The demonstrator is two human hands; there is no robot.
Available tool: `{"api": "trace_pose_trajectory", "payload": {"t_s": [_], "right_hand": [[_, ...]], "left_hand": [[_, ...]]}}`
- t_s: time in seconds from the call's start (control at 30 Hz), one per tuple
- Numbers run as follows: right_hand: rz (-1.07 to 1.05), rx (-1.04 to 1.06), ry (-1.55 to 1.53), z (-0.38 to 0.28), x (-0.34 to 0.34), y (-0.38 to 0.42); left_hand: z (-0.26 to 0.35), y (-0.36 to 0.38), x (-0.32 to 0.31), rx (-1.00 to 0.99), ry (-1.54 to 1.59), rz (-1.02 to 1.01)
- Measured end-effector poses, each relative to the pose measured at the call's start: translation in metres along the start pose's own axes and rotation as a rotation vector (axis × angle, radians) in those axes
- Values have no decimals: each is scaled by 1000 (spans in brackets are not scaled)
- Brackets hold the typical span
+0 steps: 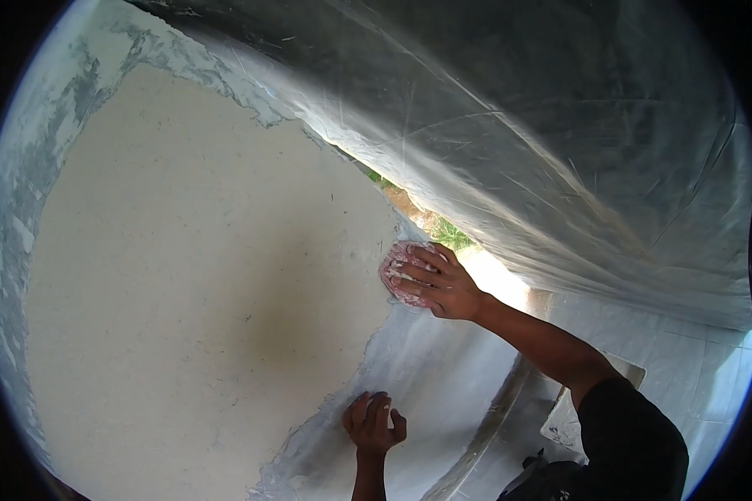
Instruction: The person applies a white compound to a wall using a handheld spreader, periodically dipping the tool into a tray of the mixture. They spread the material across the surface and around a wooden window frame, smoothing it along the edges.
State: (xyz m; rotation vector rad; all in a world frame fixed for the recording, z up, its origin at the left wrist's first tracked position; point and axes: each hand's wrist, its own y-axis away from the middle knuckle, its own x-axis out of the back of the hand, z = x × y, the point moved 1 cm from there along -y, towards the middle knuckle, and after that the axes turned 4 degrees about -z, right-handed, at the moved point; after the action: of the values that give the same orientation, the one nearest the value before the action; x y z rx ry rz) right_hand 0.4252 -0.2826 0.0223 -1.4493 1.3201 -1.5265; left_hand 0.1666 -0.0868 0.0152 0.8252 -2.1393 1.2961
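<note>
My right hand presses a reddish-pink rag, smeared with white paste, against the right edge of a large beige panel. The fingers are spread across the rag. Lower down, my left hand rests on the smooth grey band beside the panel's ragged edge. Its fingers are bent and its thumb stands apart, with nothing visible in it. Streaky grey and white coating borders the panel on the left.
A grey plastic sheet hangs in folds across the upper right. Grass and bright light show through a gap under it. Past the grey band's edge, a whitish rectangular tray sits partly behind my right arm.
</note>
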Motion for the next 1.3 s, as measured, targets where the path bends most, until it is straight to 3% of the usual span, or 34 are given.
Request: {"api": "trace_pose_trajectory", "payload": {"t_s": [0.23, 0.3, 0.43, 0.5, 0.57, 0.67, 0.83, 0.9, 0.93, 1.03, 1.17, 1.23, 1.3], "right_hand": [[-7, -42, 6, -4, 2, 26], [129, -27, 21, -4, -1, 0], [-48, -54, -1, 0, -25, 27], [-51, -79, -24, -7, -23, 44], [76, -63, -32, -11, -18, 49], [115, -102, -5, -8, -19, 15], [1, -173, -64, -20, -39, 48], [53, -111, -75, -28, -31, 61], [45, -181, -24, -28, -33, 57], [173, -202, -17, -29, -27, 11], [75, -243, -153, -44, -49, 35], [20, -168, -53, -52, -45, 49], [158, -199, -117, -55, -38, 53]], "left_hand": [[0, 1, -2, 14, 15, -11], [-1, 2, -2, 4, 6, 3], [-1, 2, 0, -2, 5, -4], [0, 2, -1, 16, 12, -13], [1, 1, -2, 17, 15, -7], [1, 1, 1, 18, 4, -9], [0, -1, 1, 10, -23, 1], [1, 0, 0, 20, 10, -25], [0, 0, -1, 21, 11, -28], [1, 1, 1, 3, 15, -9], [1, -1, 1, 16, -2, -2], [1, 0, 1, 27, 0, -7], [1, 0, 0, 17, 19, -12]]}}
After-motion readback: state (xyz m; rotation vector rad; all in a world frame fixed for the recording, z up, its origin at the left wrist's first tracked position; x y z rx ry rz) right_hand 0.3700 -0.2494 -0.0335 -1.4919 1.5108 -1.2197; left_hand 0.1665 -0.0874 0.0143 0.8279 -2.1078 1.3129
